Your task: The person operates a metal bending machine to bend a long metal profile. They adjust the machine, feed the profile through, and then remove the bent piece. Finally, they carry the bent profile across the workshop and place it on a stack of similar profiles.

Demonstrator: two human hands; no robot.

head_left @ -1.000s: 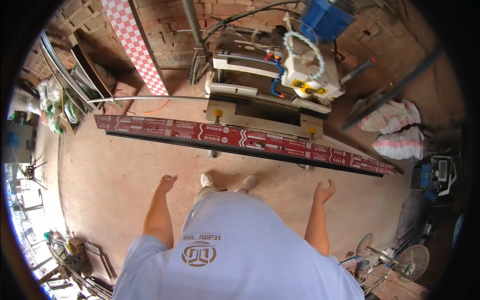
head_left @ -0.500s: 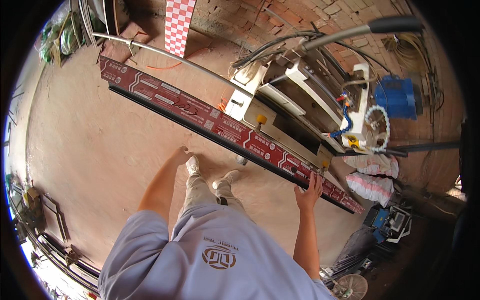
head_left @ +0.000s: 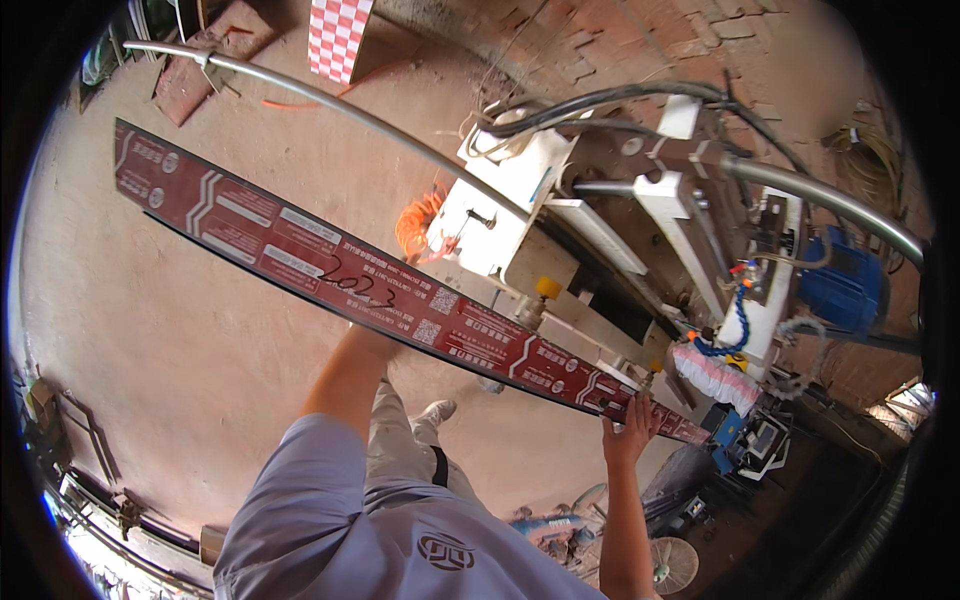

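A long, straight profile bar covered in dark red printed film, with handwriting on it, runs from the far left down to the right in front of me. My right hand grips its right end, fingers over the film and thumb at the near edge. My left forearm reaches up to the bar's near edge, left of the middle. The left hand is hidden behind the bar, so its fingers do not show.
Just beyond the bar stands a white machine with a yellow knob, a blue motor and a blue jointed hose. A curved metal pipe spans above. A checkered board and an orange coiled hose lie farther off.
The bar has come up closer, its left end moving left and nearer. My left hand, free in view before, has gone behind the bar. My right hand stays at the right end.
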